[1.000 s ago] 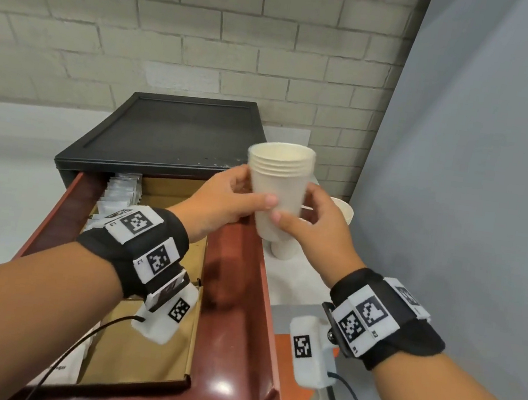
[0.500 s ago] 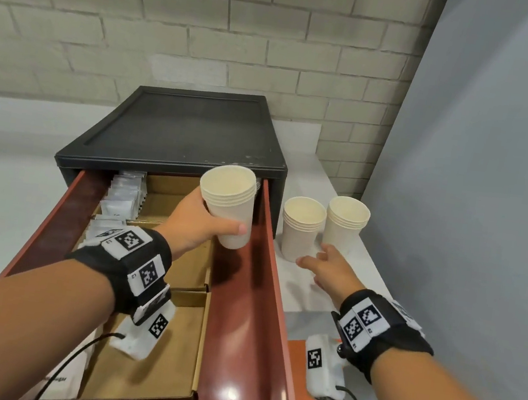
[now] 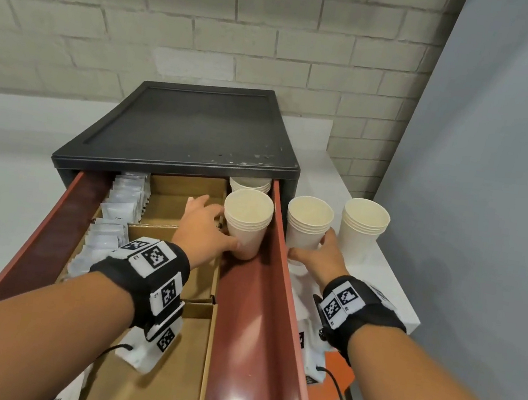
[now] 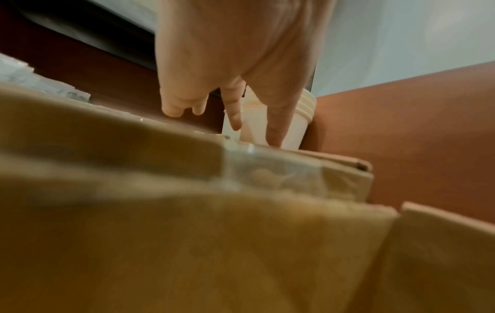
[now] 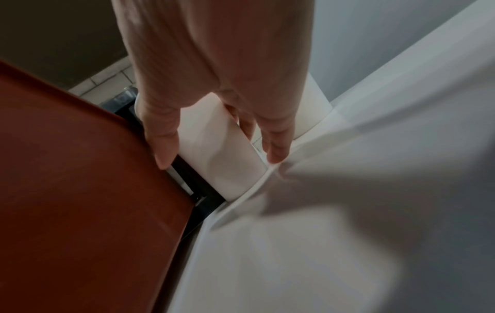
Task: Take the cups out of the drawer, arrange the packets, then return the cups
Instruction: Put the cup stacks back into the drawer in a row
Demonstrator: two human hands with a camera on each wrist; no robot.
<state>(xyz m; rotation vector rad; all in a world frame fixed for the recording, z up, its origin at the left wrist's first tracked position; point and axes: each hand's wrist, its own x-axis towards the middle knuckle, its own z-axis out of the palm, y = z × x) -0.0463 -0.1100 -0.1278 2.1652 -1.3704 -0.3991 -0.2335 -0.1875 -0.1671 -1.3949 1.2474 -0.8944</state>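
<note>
Left hand [image 3: 205, 229] wrapped, thumb and fingers, round a cup stack [image 3: 247, 223] standing in the red drawer [image 3: 249, 315], right lane; right hand [image 3: 322, 258] gripping a second stack [image 3: 308, 226] on the white counter [image 3: 379, 282] just right

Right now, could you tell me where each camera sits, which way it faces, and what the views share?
Head: on the head, looking down at the open drawer; both forearms show.
Left wrist: along the left hand to the cup stack in the drawer.
Right wrist: along the right hand gripping the counter cup stack.
Shared: the head view shows both stacks.
</note>
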